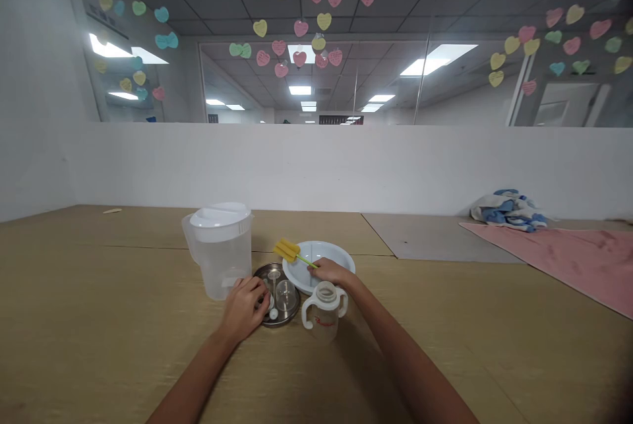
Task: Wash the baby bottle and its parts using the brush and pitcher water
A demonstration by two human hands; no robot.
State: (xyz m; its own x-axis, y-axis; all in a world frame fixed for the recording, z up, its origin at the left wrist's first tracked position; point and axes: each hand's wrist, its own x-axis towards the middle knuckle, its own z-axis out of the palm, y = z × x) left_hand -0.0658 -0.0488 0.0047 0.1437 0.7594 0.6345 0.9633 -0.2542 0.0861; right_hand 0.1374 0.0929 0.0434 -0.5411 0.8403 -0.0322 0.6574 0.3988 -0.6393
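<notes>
My right hand (330, 270) is closed around the green handle of a bottle brush (287, 250). The brush's yellow sponge head points left, above the rim of a white basin (341, 254). My left hand (244, 305) rests at the left edge of a round metal tray (283, 321), fingers curled over small white parts; what they grip is partly hidden. On the tray are a clear cup (285, 296) and a white piece with a stem and round end (273, 312). Below my right wrist, a clear baby bottle (325, 318) stands upright and uncapped, with two white handles.
A translucent lidded pitcher (225, 259) stands just behind my left hand. At the back right are a crumpled blue-and-white cloth (512, 210), a pink cloth (568, 252) and a grey mat (435, 237). A white wall (321, 167) bounds the table's far side.
</notes>
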